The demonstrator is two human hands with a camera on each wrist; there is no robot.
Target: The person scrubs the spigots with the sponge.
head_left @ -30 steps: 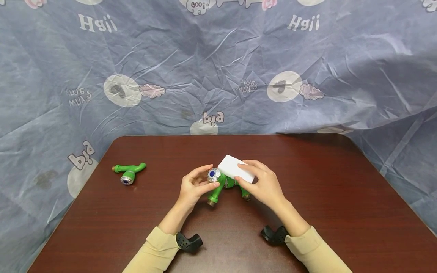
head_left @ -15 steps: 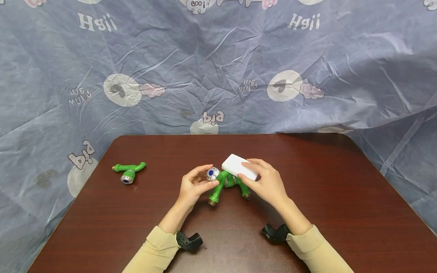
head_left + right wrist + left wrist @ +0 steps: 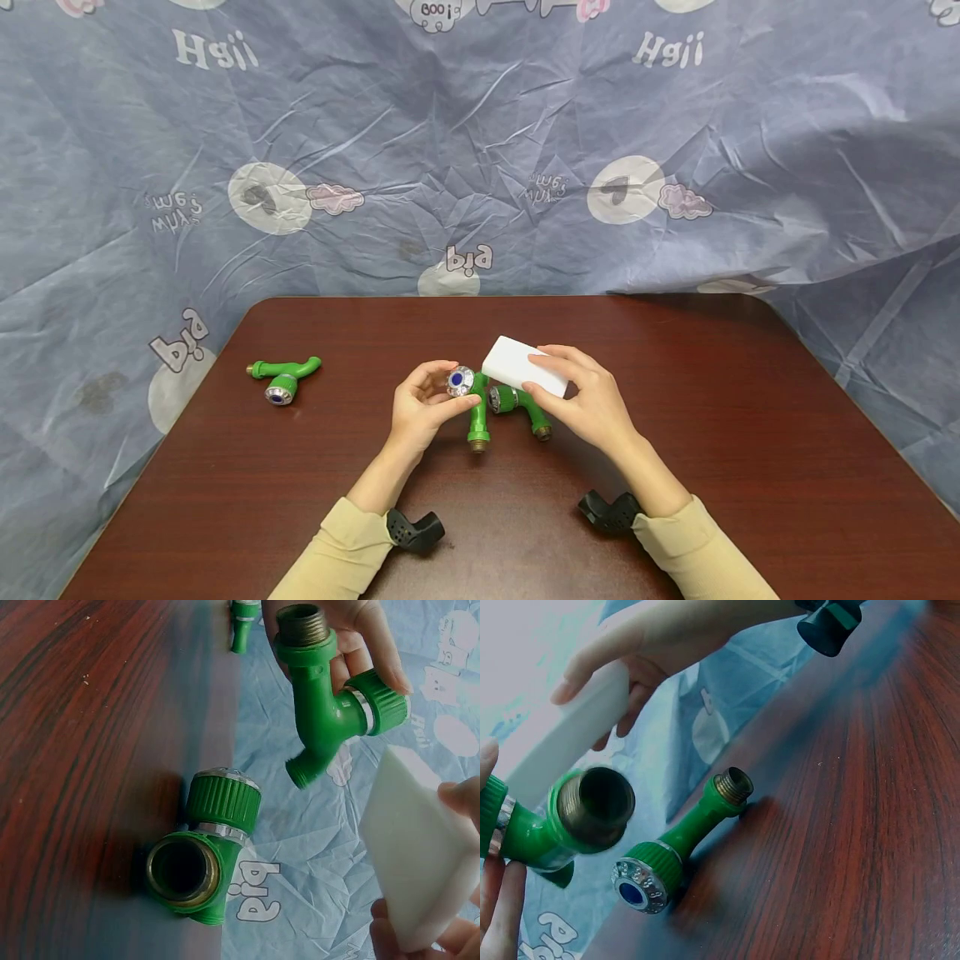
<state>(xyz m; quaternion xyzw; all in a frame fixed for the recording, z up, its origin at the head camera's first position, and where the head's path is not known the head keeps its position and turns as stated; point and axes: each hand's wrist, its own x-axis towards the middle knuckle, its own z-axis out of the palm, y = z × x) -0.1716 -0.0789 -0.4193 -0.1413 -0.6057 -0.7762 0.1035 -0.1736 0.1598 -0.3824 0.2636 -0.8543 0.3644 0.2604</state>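
Two bare hands, left hand (image 3: 425,410) and right hand (image 3: 588,402), emerge from pale yellow long sleeves (image 3: 341,557) snug at the wrists, each wrist carrying a small black angular camera mount (image 3: 414,531) with tiny perforations strapped underneath.

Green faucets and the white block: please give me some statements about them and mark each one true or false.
1. The left hand holds a green faucet off the table. True.
2. The right hand holds a blue cloth. False: it holds a white block.
3. A second faucet lies on the table below the block. True.
4. The third faucet lies at the table's right edge. False: it lies near the left edge, apart from both hands.
5. The white block lies flat on the table. False: it is held above the table.
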